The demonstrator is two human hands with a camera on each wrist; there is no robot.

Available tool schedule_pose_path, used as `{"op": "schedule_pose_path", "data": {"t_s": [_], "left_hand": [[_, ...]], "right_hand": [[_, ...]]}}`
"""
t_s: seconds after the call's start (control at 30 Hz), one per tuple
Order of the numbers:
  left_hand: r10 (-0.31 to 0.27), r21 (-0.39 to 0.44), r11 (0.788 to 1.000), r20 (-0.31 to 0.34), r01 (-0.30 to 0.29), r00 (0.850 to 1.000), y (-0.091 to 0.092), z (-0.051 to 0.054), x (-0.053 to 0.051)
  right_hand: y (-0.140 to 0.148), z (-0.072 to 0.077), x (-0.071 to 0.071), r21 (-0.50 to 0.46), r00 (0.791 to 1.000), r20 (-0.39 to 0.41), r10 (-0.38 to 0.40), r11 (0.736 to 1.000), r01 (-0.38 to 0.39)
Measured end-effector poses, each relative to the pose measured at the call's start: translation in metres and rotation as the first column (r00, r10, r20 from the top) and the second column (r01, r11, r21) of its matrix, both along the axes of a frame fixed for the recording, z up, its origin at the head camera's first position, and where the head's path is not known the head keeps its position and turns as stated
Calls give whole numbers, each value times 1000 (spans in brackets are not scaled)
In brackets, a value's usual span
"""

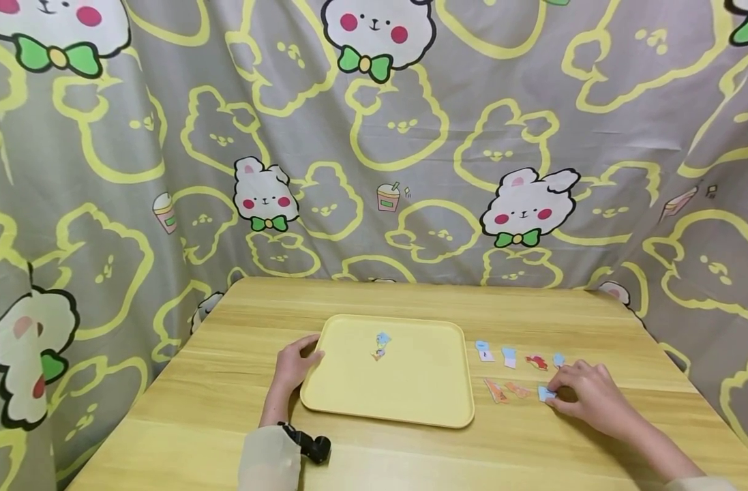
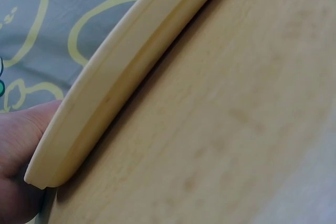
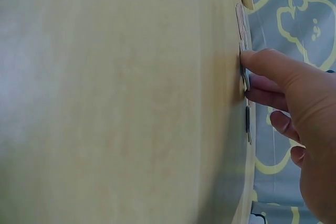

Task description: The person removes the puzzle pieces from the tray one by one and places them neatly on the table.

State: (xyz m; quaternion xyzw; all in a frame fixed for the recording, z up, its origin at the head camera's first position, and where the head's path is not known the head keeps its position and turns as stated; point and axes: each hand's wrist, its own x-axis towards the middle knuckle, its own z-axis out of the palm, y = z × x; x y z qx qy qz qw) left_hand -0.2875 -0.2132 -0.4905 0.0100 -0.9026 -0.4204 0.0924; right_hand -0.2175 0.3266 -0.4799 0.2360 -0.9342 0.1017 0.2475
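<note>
My left hand (image 1: 292, 365) holds the left rim of a yellow tray (image 1: 404, 402), its thumb over the edge; the left wrist view has the hand (image 2: 21, 156) at the tray's side wall (image 2: 105, 87). On the tray lie small blue and orange cutout pieces (image 1: 382, 337), touching or close together. To the right of the tray, my right hand (image 1: 588, 395) pinches a light blue flat piece (image 1: 544, 393) between thumb and fingers at the tabletop. In the right wrist view this thin piece (image 3: 243, 72) shows edge-on and tilted, between thumb and fingers.
Several flat pieces lie in two rows right of the tray: blue-and-white ones (image 1: 484, 351) (image 1: 509, 357), a red one (image 1: 537, 362), a blue one (image 1: 558, 359) and orange ones (image 1: 495, 391) (image 1: 517, 389). A patterned curtain (image 1: 374, 150) hangs around the wooden table (image 1: 214, 382).
</note>
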Motion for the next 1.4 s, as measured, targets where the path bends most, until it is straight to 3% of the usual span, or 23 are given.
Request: {"op": "schedule_pose_path", "data": {"t_s": [0.3, 0.87, 1.07, 1.4], "left_hand": [[4, 13, 1000, 14, -4, 1000, -1, 1, 1], [-5, 10, 1000, 16, 5, 1000, 1, 3, 2], [-1, 22, 1000, 25, 0, 1000, 0, 3, 2], [-8, 9, 1000, 6, 7, 1000, 0, 1, 1]], "right_hand": [[0, 0, -1, 62, 998, -60, 36, 998, -32], [-6, 3, -2, -11, 998, -56, 15, 1000, -15], [-28, 6, -14, -46, 995, -89, 53, 997, -57], [-75, 9, -29, -96, 987, -77, 139, 985, -146]]}}
